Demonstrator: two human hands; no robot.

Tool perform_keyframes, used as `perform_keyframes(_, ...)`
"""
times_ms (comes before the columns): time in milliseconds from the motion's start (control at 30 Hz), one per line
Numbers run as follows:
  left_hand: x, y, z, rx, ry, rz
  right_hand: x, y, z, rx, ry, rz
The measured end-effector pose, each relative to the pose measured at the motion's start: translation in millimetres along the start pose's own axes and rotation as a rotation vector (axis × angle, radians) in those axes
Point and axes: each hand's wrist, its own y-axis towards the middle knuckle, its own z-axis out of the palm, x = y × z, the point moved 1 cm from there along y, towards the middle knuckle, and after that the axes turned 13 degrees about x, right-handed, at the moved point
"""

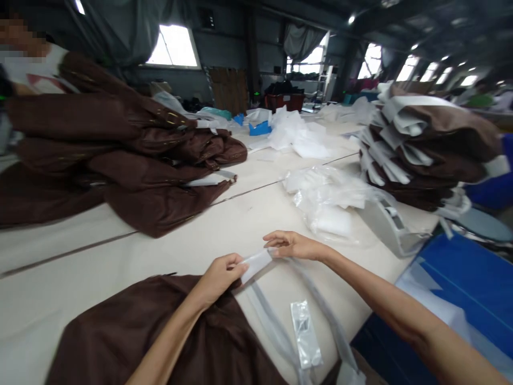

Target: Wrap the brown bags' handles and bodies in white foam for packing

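Observation:
My left hand [221,277] is closed, thumb and fingers pinching the near end of a short flat white strip [257,265], perhaps paper or plastic. At the strip's far end, my right hand [294,246] grips its corner between thumb and fingers, with the upper fingers stretched out. Below my left forearm lies a dark brown bag or garment [132,326] of smooth material. Translucent grey bands [320,299] curve down from near my right hand toward the brown piece. Between the bands, a small clear plastic packet [305,334] rests on the pale table [192,240].
Brown pieces with zips are heaped [120,144] at the left, near another person [36,64]. A second brown stack with white sheets [425,139] stands at the right. Clear plastic bags [328,198] and a grey tape dispenser [390,224] lie ahead of my right hand.

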Motion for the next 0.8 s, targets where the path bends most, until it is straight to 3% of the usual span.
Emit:
perform_keyframes(100,1,5,-3.3,0.005,0.01,-0.042,5,-58,-9,-0.336,-0.141,-0.005)
perform_keyframes(233,7,12,-5.7,-0.001,-0.046,-0.103,18,-160,-31,-0.874,-0.282,0.121)
perform_keyframes(400,11,14,-5.0,0.019,-0.121,-0.177,36,-269,-79,-1.312,-0.428,0.215)
perform_keyframes(533,11,14,-3.5,0.009,-0.126,-0.187,38,-303,-112,-1.41,-0.463,0.361)
perform_keyframes(667,8,13,1.2,-0.015,-0.13,-0.166,32,-301,-128,-1.344,-0.354,0.546)
perform_keyframes(800,8,12,1.0,-0.014,-0.162,-0.166,30,-290,-132,-1.308,-0.259,0.606)
